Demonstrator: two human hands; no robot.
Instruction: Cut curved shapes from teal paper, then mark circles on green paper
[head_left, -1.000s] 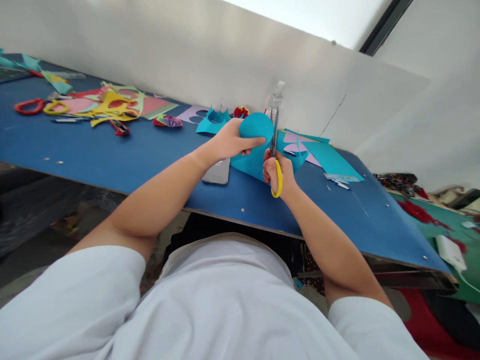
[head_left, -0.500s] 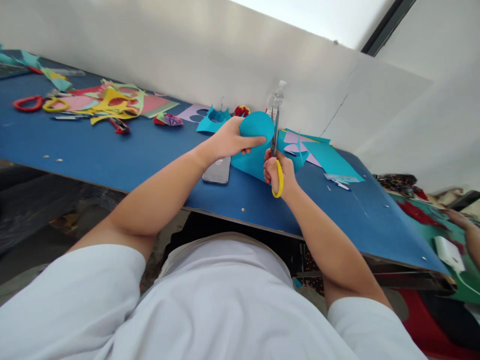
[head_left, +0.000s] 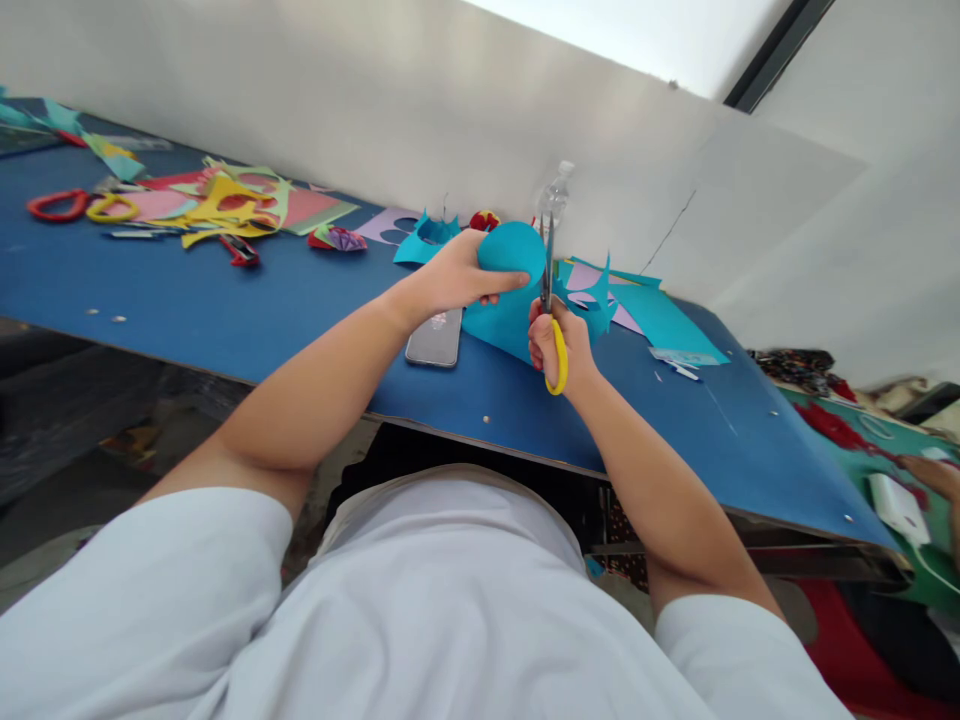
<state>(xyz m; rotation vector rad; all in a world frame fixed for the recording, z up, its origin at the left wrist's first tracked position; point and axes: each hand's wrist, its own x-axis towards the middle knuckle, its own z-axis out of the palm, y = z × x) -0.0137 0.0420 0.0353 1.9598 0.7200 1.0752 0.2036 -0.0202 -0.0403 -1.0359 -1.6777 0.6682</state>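
Observation:
My left hand is closed on a curved sheet of teal paper, holding it up above the blue table. My right hand grips yellow-handled scissors, whose blades point upward along the paper's right edge. A jagged teal offcut sticks out to the right of the blades. A phone lies flat on the table just under my left wrist.
A clear plastic bottle stands behind the paper by the white wall. Coloured paper scraps, red scissors and yellow scissors lie far left. Teal sheets lie to the right. Another person's hand shows at the right edge.
The scissor blades have moved up along the paper's edge, and the jagged teal offcut has swung out to the right. Another person's hand shifted at the right edge.

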